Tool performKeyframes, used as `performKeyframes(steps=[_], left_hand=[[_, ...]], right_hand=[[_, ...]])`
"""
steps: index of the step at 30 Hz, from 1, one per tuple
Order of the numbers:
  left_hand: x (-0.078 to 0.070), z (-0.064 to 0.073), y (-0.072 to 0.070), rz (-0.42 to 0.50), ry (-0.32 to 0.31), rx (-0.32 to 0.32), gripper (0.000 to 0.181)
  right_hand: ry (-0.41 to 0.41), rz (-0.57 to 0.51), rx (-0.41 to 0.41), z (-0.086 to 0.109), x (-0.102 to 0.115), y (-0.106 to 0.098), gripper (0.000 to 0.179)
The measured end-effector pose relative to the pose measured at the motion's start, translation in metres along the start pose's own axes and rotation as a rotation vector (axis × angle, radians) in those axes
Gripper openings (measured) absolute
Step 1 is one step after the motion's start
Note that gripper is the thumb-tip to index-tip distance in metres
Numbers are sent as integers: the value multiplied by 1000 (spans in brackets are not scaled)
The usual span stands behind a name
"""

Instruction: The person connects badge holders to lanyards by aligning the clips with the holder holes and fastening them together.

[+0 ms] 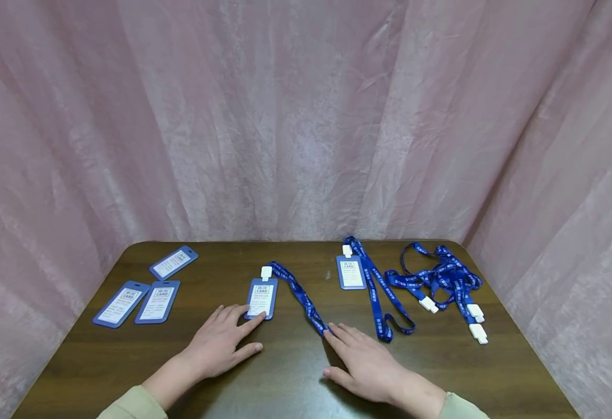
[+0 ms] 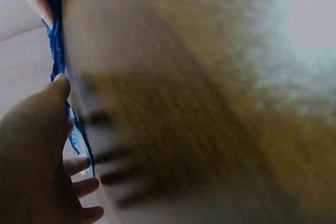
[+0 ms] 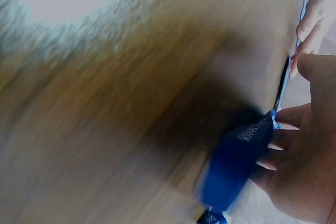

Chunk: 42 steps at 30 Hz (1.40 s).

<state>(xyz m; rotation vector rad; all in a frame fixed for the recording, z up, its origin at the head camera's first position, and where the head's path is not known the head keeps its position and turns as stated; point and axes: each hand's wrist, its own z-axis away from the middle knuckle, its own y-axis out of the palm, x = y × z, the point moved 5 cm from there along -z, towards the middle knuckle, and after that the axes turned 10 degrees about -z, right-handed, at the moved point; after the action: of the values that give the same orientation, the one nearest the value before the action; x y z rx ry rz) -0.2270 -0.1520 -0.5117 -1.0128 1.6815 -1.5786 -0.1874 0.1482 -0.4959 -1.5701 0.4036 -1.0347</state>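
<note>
A person has both hands low over the brown table [image 1: 285, 398]. The blue ID card holder [image 1: 260, 297] lies flat near the middle, just past the left hand [image 1: 219, 343]. The left fingers are loose and mostly straight. They touch the bottom part of the holder but do not grab it. The right hand [image 1: 366, 364] is loose too, with its fingertips on the near end of the blue lanyard [image 1: 301, 294]. It does not squeeze the strap.

A white clip [image 1: 266, 273] sits at the top of the holder and looks hooked on. So the step now seems to be laying this hooked-up badge flat and neat. The strap is a bit twisted, so it may want one more gentle pull.

To the right lies another badge [image 1: 351, 273], with its own strap [image 1: 373, 279] on it. That one looks done.

The next move probably calls for letting go of this badge, then getting a new card holder and a new strap. Three loose card holders [image 1: 157, 302] lie on the left side. The tangled lanyards [image 1: 449, 279] on the right need careful fingers, since pulling one could drag the others.
</note>
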Motion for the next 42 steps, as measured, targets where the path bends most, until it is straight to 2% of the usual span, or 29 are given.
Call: performKeyframes(steps=[4, 8, 11, 15, 20, 26, 31, 37, 42], left_hand=[[-1, 4, -1, 13, -2, 28, 64], [-3, 6, -1, 13, 6, 25, 64], [-5, 2, -1, 12, 4, 22, 65], [-11, -11, 0, 18, -3, 40, 67], [-16, -29, 6, 21, -12, 39, 68], [-21, -50, 6, 51, -9, 35, 68], [-26, -65, 5, 49, -28, 87, 66], [-30, -84, 10, 58, -76, 158, 66], [-33, -98, 13, 59, -119, 180, 66]], right_hand=[[-41, -16, -19, 10, -4, -5, 70], [-110, 13, 1, 23, -11, -3, 68], [-159, 33, 39, 27, -11, 3, 69], [-185, 38, 72, 24, -6, 7, 72], [-142, 8, 85, 15, -2, 4, 74], [-25, -58, 90, 0, -8, 4, 80], [56, -86, 72, -13, -19, 3, 83], [90, -110, 42, -28, -25, 1, 82], [150, -103, 38, -38, -28, 2, 84]])
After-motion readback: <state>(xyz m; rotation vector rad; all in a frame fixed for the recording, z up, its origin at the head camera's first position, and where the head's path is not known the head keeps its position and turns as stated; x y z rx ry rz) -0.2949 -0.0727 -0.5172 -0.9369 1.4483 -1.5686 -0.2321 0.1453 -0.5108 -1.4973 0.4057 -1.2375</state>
